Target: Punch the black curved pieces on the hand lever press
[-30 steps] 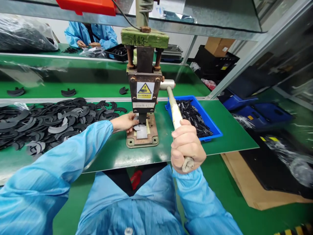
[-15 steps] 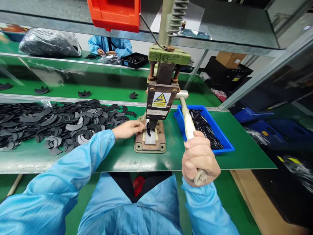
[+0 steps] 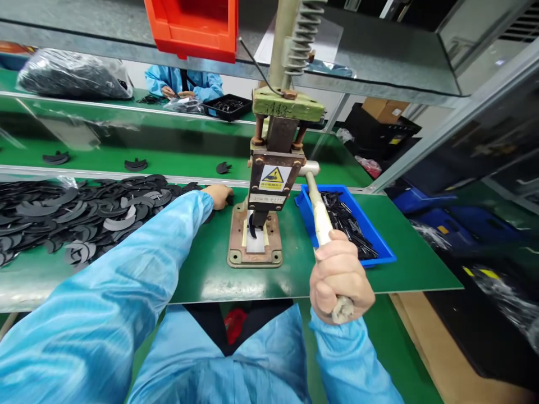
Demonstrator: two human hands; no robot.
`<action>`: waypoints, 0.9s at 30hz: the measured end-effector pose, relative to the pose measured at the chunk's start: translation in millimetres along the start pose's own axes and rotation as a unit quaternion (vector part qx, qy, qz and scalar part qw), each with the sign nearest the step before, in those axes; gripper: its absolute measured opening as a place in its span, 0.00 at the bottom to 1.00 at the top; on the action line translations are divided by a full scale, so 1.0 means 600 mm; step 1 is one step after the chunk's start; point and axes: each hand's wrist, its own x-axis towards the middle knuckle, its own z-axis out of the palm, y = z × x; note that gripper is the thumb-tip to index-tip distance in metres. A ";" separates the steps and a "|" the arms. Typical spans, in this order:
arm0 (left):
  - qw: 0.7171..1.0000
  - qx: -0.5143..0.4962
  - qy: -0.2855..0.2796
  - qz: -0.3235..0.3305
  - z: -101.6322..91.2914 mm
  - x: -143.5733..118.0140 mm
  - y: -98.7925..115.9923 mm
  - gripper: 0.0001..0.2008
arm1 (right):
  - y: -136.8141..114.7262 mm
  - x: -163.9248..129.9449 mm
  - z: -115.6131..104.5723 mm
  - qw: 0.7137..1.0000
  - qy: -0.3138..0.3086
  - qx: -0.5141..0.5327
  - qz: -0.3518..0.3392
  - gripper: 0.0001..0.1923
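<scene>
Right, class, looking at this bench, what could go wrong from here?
The right hand grips the handle, so the left hand might get pinched if it reached under the press during a stroke. The curved black piece beneath the press could slip out of line, since neither hand steadies it.

Green floor [image 3: 400,345] shows below the right hand [image 3: 342,278], under the green bench [image 3: 295,278]. Above and beyond the hands spans a grey metal shelf [image 3: 391,81], with a slanting metal post [image 3: 425,147] to the right. Far ahead of the left hand [image 3: 218,196] stand another green bench [image 3: 8,81] and a whitish wall [image 3: 238,81]. Light glares off the near bench edge.
</scene>
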 end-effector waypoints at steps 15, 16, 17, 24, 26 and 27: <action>0.996 -0.063 -0.038 0.046 -0.016 -0.026 -0.037 0.39 | -0.008 0.010 0.010 0.999 0.030 0.009 -0.020 0.13; 0.996 -0.057 -0.034 0.058 -0.013 -0.024 -0.034 0.38 | -0.007 0.011 0.010 0.999 0.030 0.009 -0.019 0.13; 0.996 -0.052 -0.029 0.068 -0.010 -0.021 -0.030 0.38 | -0.007 0.011 0.010 0.999 0.027 0.008 -0.019 0.12; 0.998 -0.038 -0.029 -0.029 0.000 -0.001 -0.013 0.33 | -0.008 0.010 0.010 0.999 0.033 0.009 -0.022 0.13; 0.997 -0.033 -0.025 -0.059 -0.003 0.002 -0.014 0.32 | -0.008 0.010 0.011 0.999 0.035 0.008 -0.019 0.13; 0.997 -0.030 -0.023 -0.069 -0.005 0.003 -0.016 0.32 | -0.008 0.010 0.011 0.999 0.034 0.007 -0.017 0.13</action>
